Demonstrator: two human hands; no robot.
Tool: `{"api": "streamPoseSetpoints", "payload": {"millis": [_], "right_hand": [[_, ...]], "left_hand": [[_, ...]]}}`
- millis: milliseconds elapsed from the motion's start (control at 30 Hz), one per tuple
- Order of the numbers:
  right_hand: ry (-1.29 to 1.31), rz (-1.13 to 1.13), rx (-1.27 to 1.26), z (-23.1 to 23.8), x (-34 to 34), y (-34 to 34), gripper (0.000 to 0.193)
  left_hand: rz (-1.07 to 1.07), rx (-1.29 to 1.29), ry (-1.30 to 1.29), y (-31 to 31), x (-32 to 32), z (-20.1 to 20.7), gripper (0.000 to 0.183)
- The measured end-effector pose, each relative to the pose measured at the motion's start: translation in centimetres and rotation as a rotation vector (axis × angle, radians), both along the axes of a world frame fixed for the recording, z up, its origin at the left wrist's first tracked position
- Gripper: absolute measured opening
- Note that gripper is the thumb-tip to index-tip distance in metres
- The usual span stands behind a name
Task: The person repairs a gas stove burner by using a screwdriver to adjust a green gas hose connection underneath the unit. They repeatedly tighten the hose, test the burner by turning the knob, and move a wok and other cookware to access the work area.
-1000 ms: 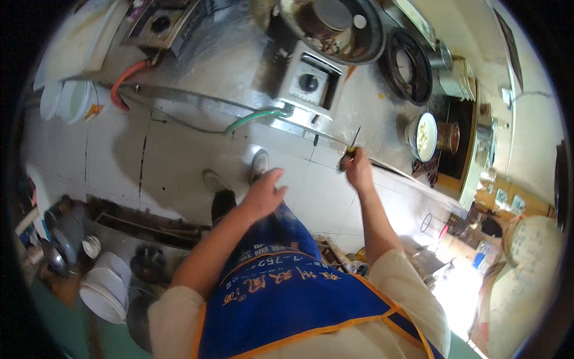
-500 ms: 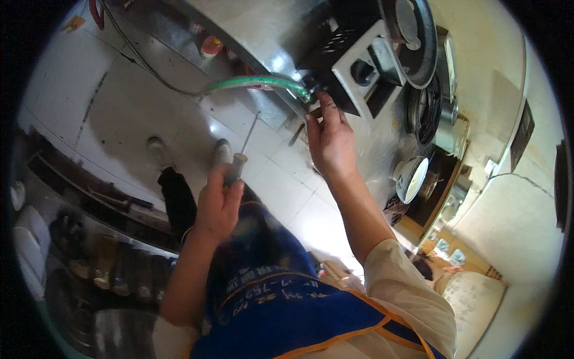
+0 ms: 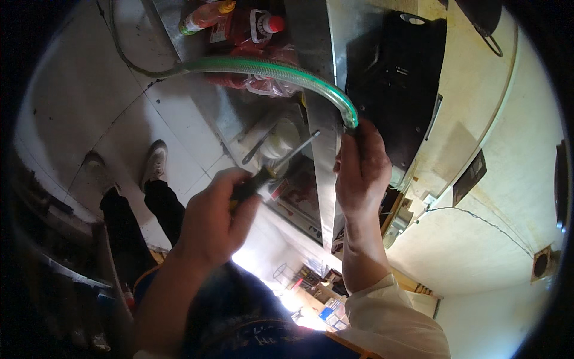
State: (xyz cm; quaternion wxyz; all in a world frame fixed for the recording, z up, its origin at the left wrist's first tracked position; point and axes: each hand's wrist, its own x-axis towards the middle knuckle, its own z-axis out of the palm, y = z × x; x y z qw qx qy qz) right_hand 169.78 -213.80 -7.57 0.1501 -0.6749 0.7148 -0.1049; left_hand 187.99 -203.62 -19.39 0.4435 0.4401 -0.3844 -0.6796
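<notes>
My left hand (image 3: 210,215) is wrapped around the dark handle of a screwdriver (image 3: 287,160), whose thin metal shaft slants up toward the counter. The shaft's tip stands out in front of the steel edge, left of my right hand. Closed around the end of a clear hose with a green stripe (image 3: 269,67), my right hand (image 3: 363,173) is at the counter's edge. The hose arches left and drops toward the floor. What its end meets is hidden by my fingers. Just beyond lies a black metal panel (image 3: 400,84) with a slot-like hole.
A steel counter edge (image 3: 326,185) runs beside my right hand. Under it, a shelf holds a red-capped bottle (image 3: 257,27), a yellow-capped bottle (image 3: 206,17), a plastic bag (image 3: 272,87) and white round dishes (image 3: 281,139). Pale tiled floor (image 3: 66,113) lies left, around my shoes.
The view has moved nearer the counter, bringing the under-shelf into sight. The stove's knob front and pans are out of view. My left hand has brought the screwdriver closer to the hose end.
</notes>
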Motion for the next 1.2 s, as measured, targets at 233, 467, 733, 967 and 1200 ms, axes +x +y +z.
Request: {"api": "streamPoseSetpoints", "payload": {"millis": [233,467,733,967,1200], "right_hand": [[0.090,0.085,-0.013,-0.4,0.9,0.4,0.030],[0.235,0.203,-0.064,-0.3,1.4,0.4,0.032],[0.194,0.213,0.003,0.2,1.1,-0.1,0.030],[0.051,0.246,-0.017,-0.2,0.2,-0.3,0.033],[-0.036,0.225,-0.013,-0.4,0.3,-0.2,0.036]], "left_hand": [[-0.003,-0.051,0.136,-1.1,-1.3,-1.4,0.031],[0.033,-0.117,0.143,-1.6,-2.2,-1.4,0.027],[-0.009,-0.140,0.031,-2.1,-1.7,-1.6,0.024],[0.035,-0.299,0.066,-3.5,-0.5,-3.7,0.017],[0.170,-0.196,0.186,-3.5,-1.1,-3.1,0.023]]}}
